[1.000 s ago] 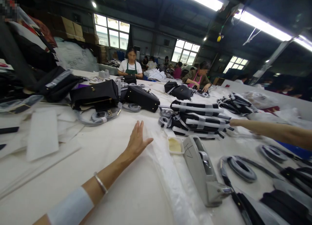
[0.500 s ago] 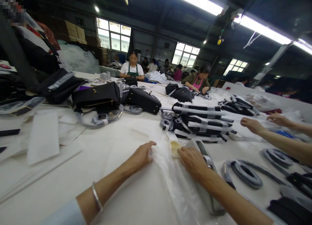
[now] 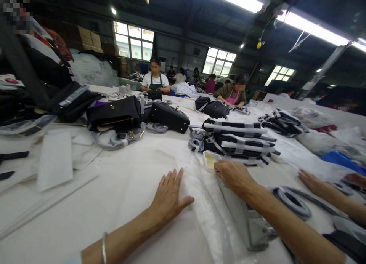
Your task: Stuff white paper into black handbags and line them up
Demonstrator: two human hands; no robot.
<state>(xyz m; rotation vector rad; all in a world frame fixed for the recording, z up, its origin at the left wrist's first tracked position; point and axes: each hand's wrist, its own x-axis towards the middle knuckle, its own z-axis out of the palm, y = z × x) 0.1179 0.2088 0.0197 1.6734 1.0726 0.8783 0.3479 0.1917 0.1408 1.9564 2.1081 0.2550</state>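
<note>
My left hand (image 3: 170, 198) lies flat on the white table, fingers spread and thumb out, holding nothing. Beside its thumb runs a strip of clear plastic film (image 3: 206, 203). My right hand (image 3: 236, 177) has its fingers closed at the near rim of a small white plastic tub (image 3: 204, 163) with something yellowish inside; its fingertips are partly hidden. Under my right wrist stands a grey tape dispenser (image 3: 253, 233), partly covered by my forearm. Just behind the tub lies a stack of black wrapped bag pieces (image 3: 243, 144).
Black handbags (image 3: 114, 111) with wrapped straps stand at the back left. White paper sheets (image 3: 55, 161) lie on the left. A co-worker's hand (image 3: 316, 184) rests at the right, near a coiled wrapped strap (image 3: 294, 203). Two people sit across the table.
My left hand has opened out flat and come slightly nearer. The tub has moved a little away and right with my right hand. The co-worker's hands have come down nearer the table front.
</note>
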